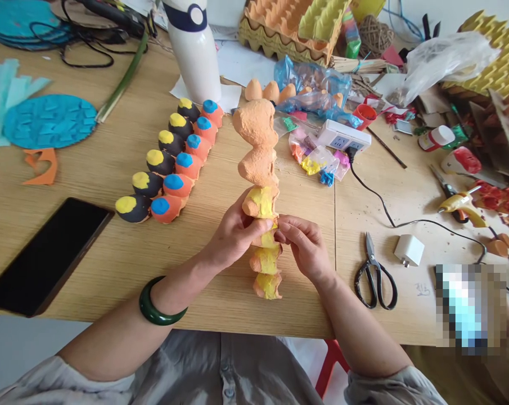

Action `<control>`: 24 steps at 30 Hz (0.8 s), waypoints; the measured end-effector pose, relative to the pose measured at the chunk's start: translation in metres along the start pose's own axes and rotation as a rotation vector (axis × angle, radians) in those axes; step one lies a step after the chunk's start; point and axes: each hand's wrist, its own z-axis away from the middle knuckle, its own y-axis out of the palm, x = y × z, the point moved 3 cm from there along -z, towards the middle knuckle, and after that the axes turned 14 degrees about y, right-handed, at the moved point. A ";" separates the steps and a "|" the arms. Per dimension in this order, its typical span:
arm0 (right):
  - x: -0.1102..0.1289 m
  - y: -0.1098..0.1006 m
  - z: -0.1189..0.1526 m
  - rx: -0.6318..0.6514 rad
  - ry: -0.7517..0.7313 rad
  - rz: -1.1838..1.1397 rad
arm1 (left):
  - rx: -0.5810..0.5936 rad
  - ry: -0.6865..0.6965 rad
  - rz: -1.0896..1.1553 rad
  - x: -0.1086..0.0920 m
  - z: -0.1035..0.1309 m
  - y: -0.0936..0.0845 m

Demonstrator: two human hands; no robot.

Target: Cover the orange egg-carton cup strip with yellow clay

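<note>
A strip of orange egg carton cups (257, 166) runs lengthwise in front of me above the wooden table. Yellow, clay-like material coats the nearer cups; the two farthest large cups are bare orange. My left hand (239, 230) is closed around the strip's left side, its thumb across the middle cups. On the right edge, the fingers of my right hand (301, 239) are pinched together against the same strip. Whether a bit of yellow material lies between those fingertips is hidden. To the left stand two finished-looking cup strips, one black with yellow tips (147, 184) and one orange with blue tips (184, 163).
A black phone (47, 256) lies at left, near a blue oval piece (50, 121). Scissors (374, 275), a white charger (409, 249) and a power strip (344, 135) with its cable are at right. A white bottle (195, 62) and stacked egg trays (279, 34) stand behind.
</note>
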 end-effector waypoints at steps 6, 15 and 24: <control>-0.001 -0.002 -0.002 -0.027 0.016 0.038 | -0.030 -0.082 0.022 -0.003 0.000 0.004; 0.004 -0.002 -0.001 -0.034 0.027 -0.013 | 0.011 -0.125 0.154 -0.004 0.003 0.005; 0.002 -0.002 -0.001 -0.044 0.078 0.001 | 0.002 -0.119 0.119 -0.002 0.002 0.004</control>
